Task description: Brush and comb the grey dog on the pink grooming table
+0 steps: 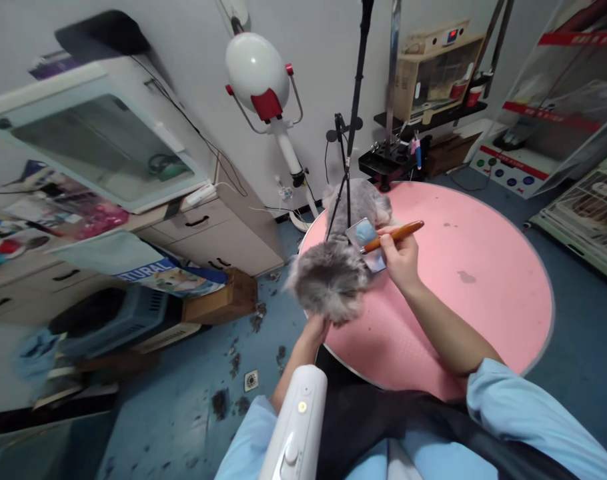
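A grey, fluffy dog (356,207) is on a round pink grooming table (488,247), close to its left edge. My right hand (401,259) is closed around the wooden handle of a slicker brush (398,235). The brush's shiny rectangular head lies against the dog's fur. My left hand (319,327) reaches up from below to a round tuft of long grey fur; that fur hides its fingers. Which part of the dog this tuft is, I cannot tell. Dark straps (349,177) hang down to the dog from above.
A white hair dryer (296,427) juts up in front of my body. Behind the table are a white and red lamp-like device (258,73) and a black tool tray (383,160). Left are cabinets (198,223) and a pet carrier (118,320). Hair clumps (219,403) litter the blue floor.
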`<state>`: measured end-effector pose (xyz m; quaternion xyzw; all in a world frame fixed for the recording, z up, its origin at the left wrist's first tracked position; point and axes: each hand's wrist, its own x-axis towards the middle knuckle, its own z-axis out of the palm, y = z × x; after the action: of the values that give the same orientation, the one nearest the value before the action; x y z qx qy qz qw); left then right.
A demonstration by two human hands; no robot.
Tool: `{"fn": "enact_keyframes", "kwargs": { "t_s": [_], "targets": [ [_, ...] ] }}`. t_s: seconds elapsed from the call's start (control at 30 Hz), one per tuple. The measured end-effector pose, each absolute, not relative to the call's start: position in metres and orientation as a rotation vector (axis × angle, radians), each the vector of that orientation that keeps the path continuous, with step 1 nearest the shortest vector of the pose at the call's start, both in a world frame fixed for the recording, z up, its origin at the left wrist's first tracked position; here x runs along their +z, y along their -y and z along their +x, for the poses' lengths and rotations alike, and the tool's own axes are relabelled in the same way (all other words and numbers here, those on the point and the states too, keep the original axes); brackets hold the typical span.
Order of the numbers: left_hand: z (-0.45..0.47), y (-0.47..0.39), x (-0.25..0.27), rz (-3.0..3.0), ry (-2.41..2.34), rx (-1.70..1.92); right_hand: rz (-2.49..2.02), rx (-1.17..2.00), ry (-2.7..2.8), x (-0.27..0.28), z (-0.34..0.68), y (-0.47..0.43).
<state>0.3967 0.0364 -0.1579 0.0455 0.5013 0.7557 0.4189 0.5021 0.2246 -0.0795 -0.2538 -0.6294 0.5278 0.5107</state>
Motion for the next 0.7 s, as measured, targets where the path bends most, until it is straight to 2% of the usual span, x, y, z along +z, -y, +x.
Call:
{"fn": "enact_keyframes", "kwargs": {
  "t_s": [0.1, 0.17, 0.27, 0.37, 0.43, 0.53, 0.6, 0.7],
  "targets": [
    [0.385, -0.028, -0.145, 0.211, -1.757, 2.149, -0.544, 1.468, 1.688, -0.088, 0.506, -0.24],
    [0.378, -0.032, -0.132, 0.486, -2.089, 2.249, -0.659, 1.49, 1.592, -0.093, 0.508, -0.248],
    [0.365, -0.054, -0.117, 1.056, -2.321, 1.982, -0.76, 1.334, 1.392, -0.098, 0.508, -0.252],
    [0.343, -0.082, -0.116, 1.034, -2.47, 1.804, -0.65, 1.467, 1.633, -0.099, 0.505, -0.245],
    [0.33, -0.094, -0.123, 0.858, -2.49, 1.895, -0.706, 1.44, 1.614, -0.098, 0.501, -0.241],
    [0.323, -0.095, -0.135, 0.699, -2.207, 2.068, -0.778, 1.277, 1.401, -0.097, 0.493, -0.236],
    [0.329, -0.089, -0.142, 0.652, -2.052, 2.088, -0.689, 1.371, 1.461, -0.096, 0.486, -0.231],
    [0.344, -0.08, -0.149, 0.652, -2.077, 2.074, -0.686, 1.512, 1.525, -0.094, 0.476, -0.226]
  ]
}}
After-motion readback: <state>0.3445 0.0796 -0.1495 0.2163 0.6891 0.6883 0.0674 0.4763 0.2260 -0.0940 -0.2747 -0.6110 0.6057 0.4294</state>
